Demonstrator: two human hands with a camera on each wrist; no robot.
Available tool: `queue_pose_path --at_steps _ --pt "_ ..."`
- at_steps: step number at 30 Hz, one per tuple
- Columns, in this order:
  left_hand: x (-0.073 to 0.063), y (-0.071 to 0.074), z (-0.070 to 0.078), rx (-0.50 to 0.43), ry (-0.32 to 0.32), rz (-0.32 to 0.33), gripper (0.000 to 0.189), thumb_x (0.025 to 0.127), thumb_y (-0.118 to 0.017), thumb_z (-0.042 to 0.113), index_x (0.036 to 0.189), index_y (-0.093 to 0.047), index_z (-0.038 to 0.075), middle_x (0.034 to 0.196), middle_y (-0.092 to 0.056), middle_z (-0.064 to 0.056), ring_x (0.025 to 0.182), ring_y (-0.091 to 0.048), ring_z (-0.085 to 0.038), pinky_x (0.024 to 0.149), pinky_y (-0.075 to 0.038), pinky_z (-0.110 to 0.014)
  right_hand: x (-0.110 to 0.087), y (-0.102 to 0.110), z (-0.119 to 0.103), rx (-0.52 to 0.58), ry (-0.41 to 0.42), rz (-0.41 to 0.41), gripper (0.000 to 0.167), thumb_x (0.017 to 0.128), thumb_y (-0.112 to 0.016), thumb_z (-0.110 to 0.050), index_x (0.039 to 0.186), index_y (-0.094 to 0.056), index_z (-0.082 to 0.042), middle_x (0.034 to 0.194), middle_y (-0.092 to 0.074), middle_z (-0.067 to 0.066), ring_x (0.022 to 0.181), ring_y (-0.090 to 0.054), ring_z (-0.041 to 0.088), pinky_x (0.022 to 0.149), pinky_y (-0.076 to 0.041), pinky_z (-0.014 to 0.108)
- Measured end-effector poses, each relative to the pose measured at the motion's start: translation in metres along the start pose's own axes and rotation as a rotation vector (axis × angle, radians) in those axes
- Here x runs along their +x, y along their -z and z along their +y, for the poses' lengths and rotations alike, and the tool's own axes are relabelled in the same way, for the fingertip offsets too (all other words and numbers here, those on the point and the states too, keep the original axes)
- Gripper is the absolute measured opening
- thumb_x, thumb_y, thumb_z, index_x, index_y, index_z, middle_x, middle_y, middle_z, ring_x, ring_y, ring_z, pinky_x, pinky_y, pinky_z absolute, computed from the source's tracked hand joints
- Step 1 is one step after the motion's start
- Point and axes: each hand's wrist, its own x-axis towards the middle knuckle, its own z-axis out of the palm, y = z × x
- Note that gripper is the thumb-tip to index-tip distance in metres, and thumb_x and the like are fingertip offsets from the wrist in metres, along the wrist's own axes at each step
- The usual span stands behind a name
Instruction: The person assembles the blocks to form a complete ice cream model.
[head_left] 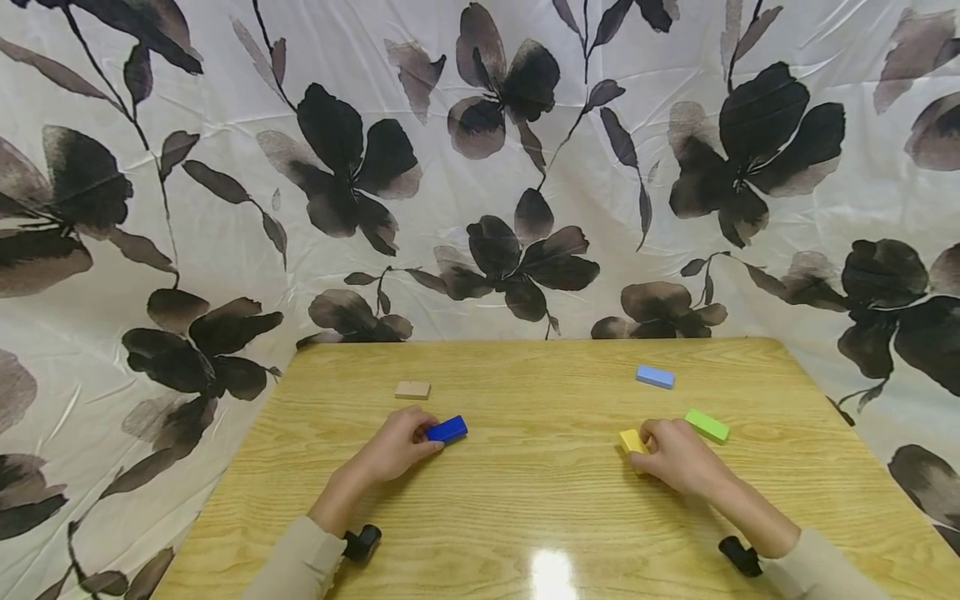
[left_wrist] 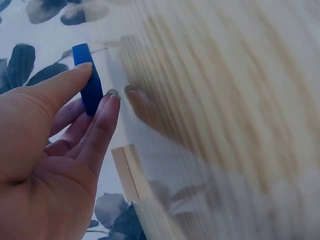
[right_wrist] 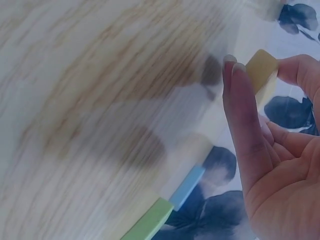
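My left hand [head_left: 397,443] pinches a dark blue block [head_left: 449,429] between thumb and fingers, left of the table's middle. In the left wrist view the blue block [left_wrist: 89,85] stands out past the thumb. Just beyond that hand lies a tan wooden block [head_left: 412,390]. On the right, my right hand [head_left: 678,454] pinches a yellow block [head_left: 632,442], whose end shows between thumb and fingertips in the right wrist view. A lime green block [head_left: 707,426] lies right beside this hand, and a light blue block [head_left: 656,377] sits farther back.
The wood-grain table [head_left: 525,500] ends at the back against a hanging white cloth [head_left: 465,183] with dark flowers. Between the hands stretches bare tabletop, with a bright glare patch near the front. A small black wrist device [head_left: 363,543] is worn on each arm.
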Motion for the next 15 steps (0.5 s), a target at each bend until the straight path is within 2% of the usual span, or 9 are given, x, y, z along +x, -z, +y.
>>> queue_pose_path --at_steps 15 --pt "0.014 -0.004 0.012 0.011 -0.039 -0.017 0.027 0.095 -0.075 0.013 0.118 -0.071 0.000 0.101 -0.064 -0.005 0.088 -0.058 -0.014 0.077 -0.052 -0.028 0.009 -0.007 -0.010 0.006 0.019 0.006 0.012 0.086 -0.072 -0.013 0.091 -0.068 -0.003 0.058 -0.049 -0.002 0.048 -0.040 0.008 0.044 -0.033 0.022"
